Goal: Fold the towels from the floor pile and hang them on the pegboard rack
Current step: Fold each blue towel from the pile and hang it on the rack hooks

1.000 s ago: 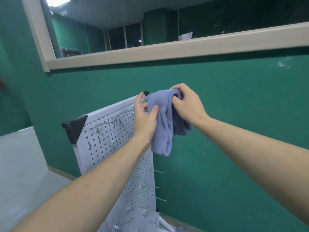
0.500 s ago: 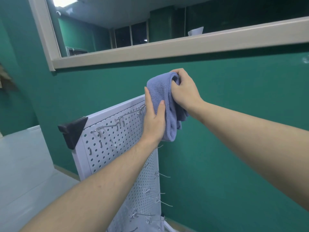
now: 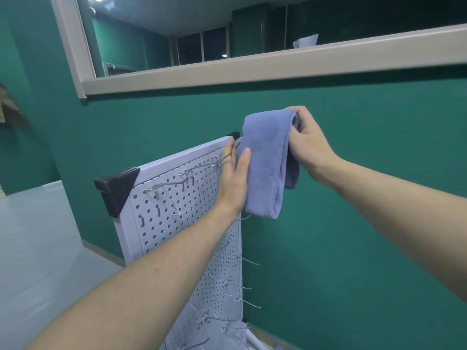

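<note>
A folded blue towel (image 3: 265,162) hangs doubled over at the top right corner of the white pegboard rack (image 3: 177,205). My right hand (image 3: 307,142) grips the towel's upper fold from the right, fingers curled over the top. My left hand (image 3: 233,178) lies flat against the towel's left side, thumb on the cloth and fingers between the towel and the board's top hooks. What the towel rests on is hidden behind it.
Metal hooks (image 3: 242,286) stick out of the pegboard along its top row and down its right edge. A black corner cap (image 3: 116,188) marks the board's top left. Green wall (image 3: 353,223) stands close behind; a beige window frame (image 3: 252,69) runs above.
Both hands lifted the towel up, then brought it back down over the rack's top right corner. The towel now hangs longer and smoother, with the left hand flattened against it.
</note>
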A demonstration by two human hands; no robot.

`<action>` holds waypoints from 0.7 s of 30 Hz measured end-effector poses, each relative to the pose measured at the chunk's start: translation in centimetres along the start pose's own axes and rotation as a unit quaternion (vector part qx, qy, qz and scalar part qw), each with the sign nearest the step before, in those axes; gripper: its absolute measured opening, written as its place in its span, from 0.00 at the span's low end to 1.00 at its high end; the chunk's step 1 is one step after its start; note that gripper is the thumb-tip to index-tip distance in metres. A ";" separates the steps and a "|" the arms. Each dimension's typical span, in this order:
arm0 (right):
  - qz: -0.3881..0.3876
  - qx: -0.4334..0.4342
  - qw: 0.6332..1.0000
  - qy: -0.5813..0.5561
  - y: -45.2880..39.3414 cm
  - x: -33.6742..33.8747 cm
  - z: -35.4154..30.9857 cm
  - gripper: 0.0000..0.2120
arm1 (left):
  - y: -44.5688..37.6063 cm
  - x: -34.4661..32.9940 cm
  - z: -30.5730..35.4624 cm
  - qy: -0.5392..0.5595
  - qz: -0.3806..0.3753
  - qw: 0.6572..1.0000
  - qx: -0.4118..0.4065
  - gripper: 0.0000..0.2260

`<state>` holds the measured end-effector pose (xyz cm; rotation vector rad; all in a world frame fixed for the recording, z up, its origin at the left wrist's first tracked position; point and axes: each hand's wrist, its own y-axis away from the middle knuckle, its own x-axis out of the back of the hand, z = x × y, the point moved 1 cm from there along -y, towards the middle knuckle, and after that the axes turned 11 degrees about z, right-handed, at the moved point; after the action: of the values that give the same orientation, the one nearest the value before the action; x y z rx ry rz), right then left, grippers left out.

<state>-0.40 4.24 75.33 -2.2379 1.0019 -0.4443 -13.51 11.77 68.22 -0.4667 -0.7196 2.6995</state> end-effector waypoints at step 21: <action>-0.089 0.028 0.967 0.238 -0.8 -4.4 -1.3 0.08 | -0.1 1.0 0.1 0.147 0.096 0.974 0.141 0.18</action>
<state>-3.53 7.49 76.63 -2.2249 1.0028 -1.1149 -14.43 12.18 68.10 -0.8746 -0.2166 2.7591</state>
